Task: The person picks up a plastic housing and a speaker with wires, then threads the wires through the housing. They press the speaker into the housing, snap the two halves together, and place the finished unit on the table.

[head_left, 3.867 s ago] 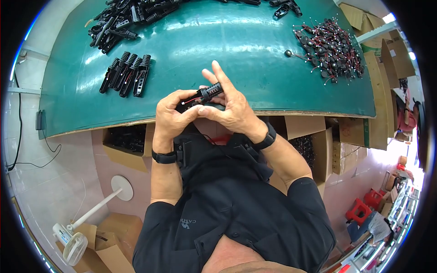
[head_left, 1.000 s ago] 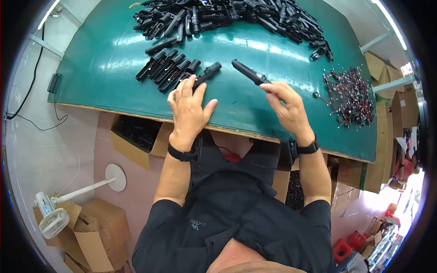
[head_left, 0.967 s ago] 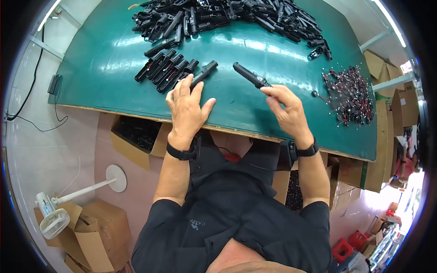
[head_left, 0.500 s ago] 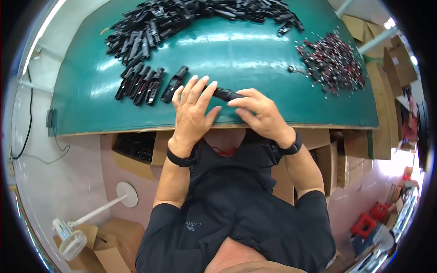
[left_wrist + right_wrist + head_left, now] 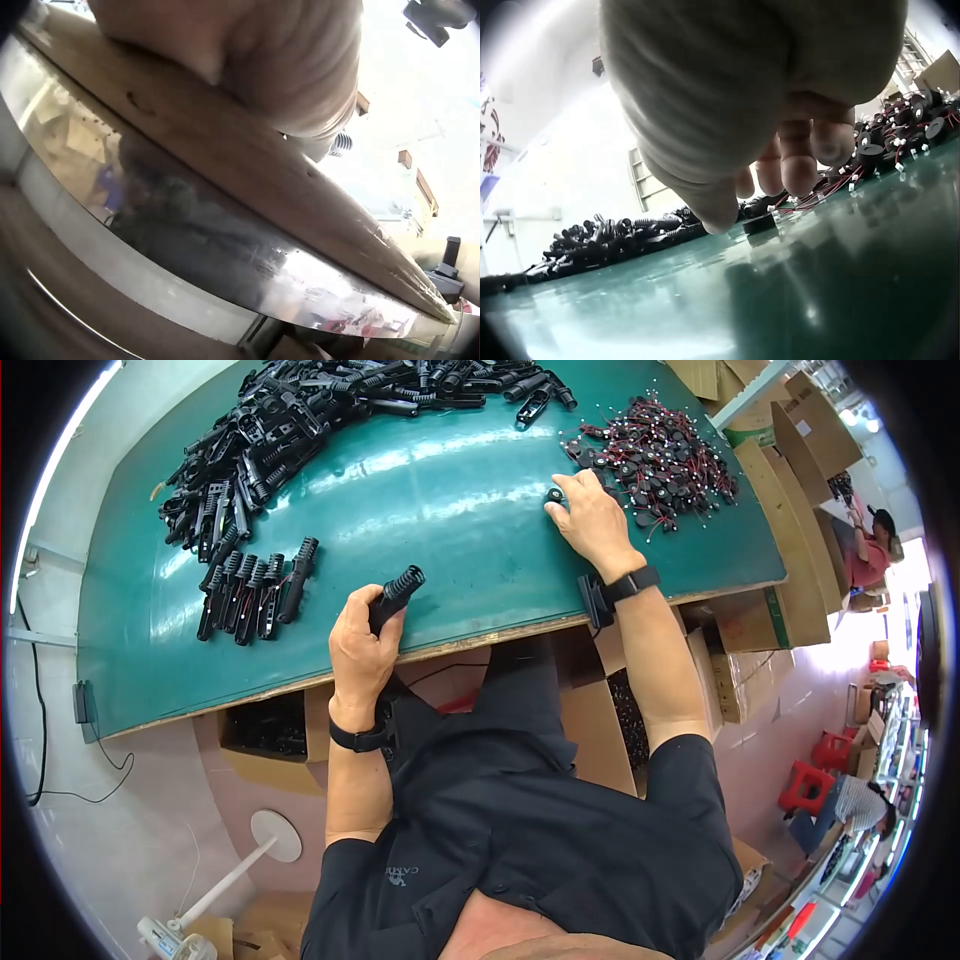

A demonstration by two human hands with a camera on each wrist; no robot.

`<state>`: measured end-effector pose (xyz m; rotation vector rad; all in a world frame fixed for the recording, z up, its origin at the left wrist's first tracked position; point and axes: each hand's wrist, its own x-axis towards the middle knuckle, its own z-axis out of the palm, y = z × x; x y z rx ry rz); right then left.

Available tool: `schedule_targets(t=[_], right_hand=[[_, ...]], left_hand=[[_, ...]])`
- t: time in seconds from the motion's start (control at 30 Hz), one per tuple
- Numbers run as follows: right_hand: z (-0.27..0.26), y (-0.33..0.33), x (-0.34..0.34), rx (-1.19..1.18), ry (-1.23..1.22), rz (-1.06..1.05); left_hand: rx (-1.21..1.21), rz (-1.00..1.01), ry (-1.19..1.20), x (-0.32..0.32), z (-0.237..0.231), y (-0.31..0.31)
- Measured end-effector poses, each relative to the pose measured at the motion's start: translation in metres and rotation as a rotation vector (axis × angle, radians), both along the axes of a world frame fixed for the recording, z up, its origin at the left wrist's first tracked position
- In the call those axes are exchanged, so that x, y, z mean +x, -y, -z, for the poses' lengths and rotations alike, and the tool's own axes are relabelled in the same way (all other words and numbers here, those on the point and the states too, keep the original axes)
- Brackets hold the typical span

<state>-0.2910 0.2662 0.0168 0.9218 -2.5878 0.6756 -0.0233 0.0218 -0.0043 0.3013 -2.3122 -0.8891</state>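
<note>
In the head view my left hand (image 5: 362,650) grips a black plastic housing with a ribbed, coil-like end (image 5: 403,582), just above the table's front edge. That ribbed end also peeks past the hand in the left wrist view; the rest is covered by the palm. My right hand (image 5: 595,525) is at the left side of the heap of round black wired parts (image 5: 665,470). One round black disc (image 5: 760,223) lies on the table between its thumb and fingertips, with red wires running toward the heap. The thumb and fingers are spread around this disc.
Several similar housings (image 5: 240,595) lie in a row on the left of the green table (image 5: 450,510). A large heap of black housings (image 5: 260,440) covers the back left. Cardboard boxes (image 5: 790,550) stand at the right and under the table's wooden front edge.
The left hand let go of a housing beside the row, then took over the one the right hand held. The right hand moved right to the wired parts. The head view shifted.
</note>
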Motion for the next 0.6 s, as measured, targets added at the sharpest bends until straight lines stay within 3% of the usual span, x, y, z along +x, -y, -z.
schedule_targets(t=[0.1, 0.27, 0.37, 0.4, 0.5, 0.6], right_hand=[[0.002, 0.006, -0.012, 0.239, 0.109, 0.062], [0.006, 0.006, -0.021, 0.253, 0.062, 0.029], [-0.021, 0.006, -0.003, -0.152, 0.393, -0.083], [-0.021, 0.004, -0.003, -0.145, 0.397, -0.084], [-0.023, -0.004, -0.003, -0.763, 0.923, -0.361], [-0.021, -0.001, 0.007, -0.894, 1.042, -0.380]], left_hand=[[0.053, 0.003, -0.033, 0.001, 0.003, 0.002], [0.081, -0.008, -0.046, 0.003, 0.001, 0.004], [0.211, -0.014, -0.027, 0.004, 0.001, 0.005], [0.218, -0.017, -0.024, 0.004, 0.001, 0.004], [0.218, -0.010, -0.046, 0.002, -0.001, 0.004], [0.223, -0.016, -0.026, 0.004, 0.000, 0.005]])
